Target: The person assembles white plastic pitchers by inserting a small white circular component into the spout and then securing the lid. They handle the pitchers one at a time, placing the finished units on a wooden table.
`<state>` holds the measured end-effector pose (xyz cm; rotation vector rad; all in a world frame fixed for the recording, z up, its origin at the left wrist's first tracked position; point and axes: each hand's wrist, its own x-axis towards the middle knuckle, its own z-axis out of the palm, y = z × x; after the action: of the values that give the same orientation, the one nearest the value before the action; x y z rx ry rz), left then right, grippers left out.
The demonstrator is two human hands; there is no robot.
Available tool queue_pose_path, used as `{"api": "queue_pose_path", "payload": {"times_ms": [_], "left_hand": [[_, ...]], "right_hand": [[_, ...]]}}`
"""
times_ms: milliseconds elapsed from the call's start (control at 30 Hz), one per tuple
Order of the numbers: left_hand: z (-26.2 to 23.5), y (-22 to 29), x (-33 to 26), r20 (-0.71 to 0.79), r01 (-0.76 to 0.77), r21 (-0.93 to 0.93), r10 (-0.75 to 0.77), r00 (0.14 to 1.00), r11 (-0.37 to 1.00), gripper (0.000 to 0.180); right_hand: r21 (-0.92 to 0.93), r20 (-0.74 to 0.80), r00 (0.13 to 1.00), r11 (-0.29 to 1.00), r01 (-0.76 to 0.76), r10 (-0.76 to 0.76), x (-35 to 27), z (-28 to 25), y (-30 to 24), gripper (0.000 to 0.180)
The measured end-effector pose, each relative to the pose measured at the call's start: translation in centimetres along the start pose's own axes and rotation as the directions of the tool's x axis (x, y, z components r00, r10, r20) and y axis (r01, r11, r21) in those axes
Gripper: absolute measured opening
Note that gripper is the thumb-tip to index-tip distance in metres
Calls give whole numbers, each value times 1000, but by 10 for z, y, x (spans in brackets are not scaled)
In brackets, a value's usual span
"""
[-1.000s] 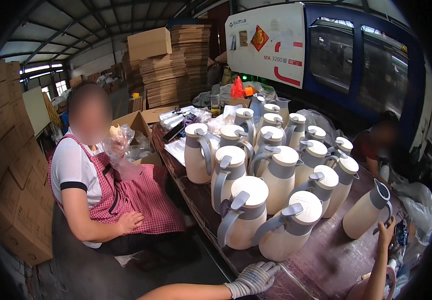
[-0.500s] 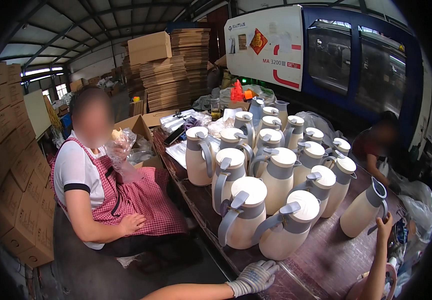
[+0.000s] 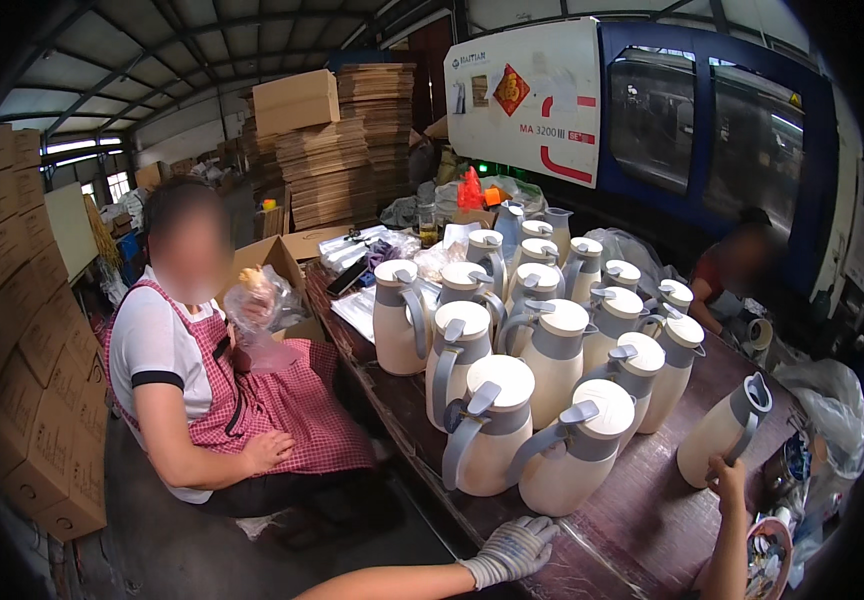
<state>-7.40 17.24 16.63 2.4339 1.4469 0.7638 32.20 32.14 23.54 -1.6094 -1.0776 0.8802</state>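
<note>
Left hand (image 3: 512,553), gloved: lies on the table (image 3: 642,515), fingers laid out close together. A lidded jug (image 3: 570,480) stands just beyond its fingertips. Lidless jug (image 3: 714,438): to the right of the left hand and apart from it, just beyond the right hand (image 3: 727,481), whose bare fingers touch it near the handle's lower end; clamped or not, cannot tell. Clear plastic (image 3: 837,405) lies beyond that hand, to its right.

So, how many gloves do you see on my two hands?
1: a striped knit glove on your left hand, resting on the table. Your right hand, touching the lidless jug, is bare; neither is hidden.
</note>
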Motion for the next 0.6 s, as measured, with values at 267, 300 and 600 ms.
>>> {"api": "queue_pose_path", "payload": {"times_ms": [267,300,600], "left_hand": [[-1,6,1,-11,5,4,-5,1000,1000,30],[1,6,1,-11,-1,4,1,1000,1000,30],[-2,3,-4,-45,-16,0,16,999,1000,30]], "right_hand": [[82,124,989,993,-88,78,-55,35,-5,22],[107,188,980,990,-88,67,-53,37,9,19],[-45,284,951,992,-117,125,-156,74,-6,17]]}}
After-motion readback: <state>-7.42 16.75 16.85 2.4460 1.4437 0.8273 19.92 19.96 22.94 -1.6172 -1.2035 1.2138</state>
